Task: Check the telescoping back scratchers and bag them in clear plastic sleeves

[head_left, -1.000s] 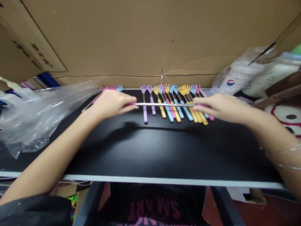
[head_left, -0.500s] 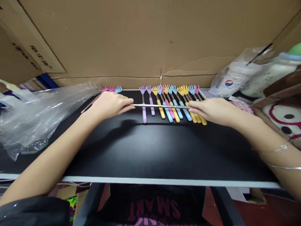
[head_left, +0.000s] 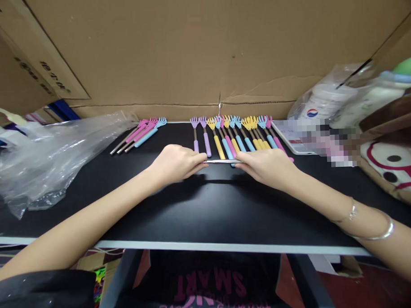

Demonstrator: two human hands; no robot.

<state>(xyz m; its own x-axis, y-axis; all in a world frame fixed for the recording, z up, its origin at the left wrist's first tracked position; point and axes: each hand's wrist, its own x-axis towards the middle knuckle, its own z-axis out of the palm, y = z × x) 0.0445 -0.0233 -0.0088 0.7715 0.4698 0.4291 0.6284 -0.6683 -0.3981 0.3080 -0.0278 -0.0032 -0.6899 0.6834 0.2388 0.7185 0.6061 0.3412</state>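
Observation:
A telescopic back scratcher [head_left: 222, 161] is held level above the black table, its silver metal rod showing between my hands. My left hand [head_left: 179, 165] pinches one end, and my right hand [head_left: 268, 167] pinches the other. Both ends are hidden in the fingers. Just behind my hands lies a row of back scratchers [head_left: 219, 147] in purple, yellow, blue and pink, with their claw heads toward the cardboard. Farther left, a smaller group of pink and blue back scratchers [head_left: 147, 137] lies slanted, some with bare metal rods.
A clear plastic bag [head_left: 57, 154] covers the left of the table [head_left: 207, 212]. On the right are a white phone-like slab [head_left: 289, 137], bagged white cups [head_left: 328, 105] and a brown bag with a cartoon face [head_left: 394, 165]. A cardboard wall [head_left: 188, 51] closes the back.
My hands have come closer together and nearer to me. The visible rod between them is much shorter. The left group of back scratchers is now uncovered.

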